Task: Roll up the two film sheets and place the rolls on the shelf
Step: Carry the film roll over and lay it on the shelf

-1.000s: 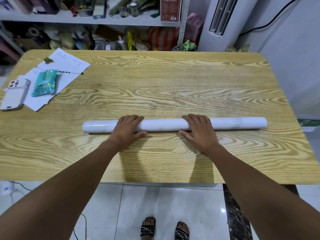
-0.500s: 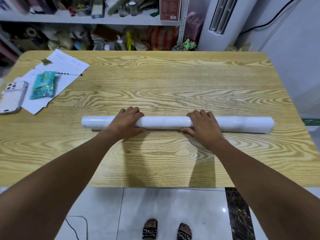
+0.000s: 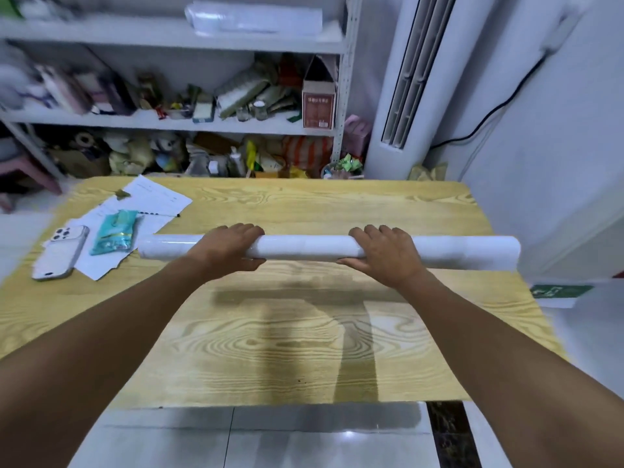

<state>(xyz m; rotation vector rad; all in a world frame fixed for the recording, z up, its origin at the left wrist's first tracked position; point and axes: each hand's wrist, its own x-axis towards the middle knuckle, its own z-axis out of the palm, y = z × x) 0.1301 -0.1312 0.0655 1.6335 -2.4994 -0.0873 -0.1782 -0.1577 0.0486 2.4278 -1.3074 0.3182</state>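
The film roll (image 3: 310,247) is a long white tube held level, running left to right in front of the person. It is clear of the table (image 3: 304,349), and its shadow falls on the tabletop as a separate band nearer the person.

Both arms reach forward, nearly straight, and angle slightly inward toward the roll.
- The left hand (image 3: 229,246) grips the roll left of its middle, palm down. The fingers curl over the top and the thumb closes underneath.
- The right hand (image 3: 385,253) grips it right of the middle in the same way, fingers wrapped over the top and thumb beneath, pointing inward.

The hands are well apart, with a bare section of roll between them. A short length projects past the left hand and a longer one past the right hand. The right end appears over the table's right edge.

In this view the left end of the roll sits just beside a teal packet (image 3: 114,231). The packet lies on loose papers (image 3: 152,201), with a pen (image 3: 158,214) on the same papers. A phone (image 3: 60,253) lies camera side up at the left.

Behind the table stands a shelf unit (image 3: 135,37). Its upper board carries a second pale roll (image 3: 253,18), blurred and lying lengthwise. The board below is cluttered, with a red-brown box (image 3: 319,106) at its right end. A white air conditioner (image 3: 415,79) stands to the right of the unit.
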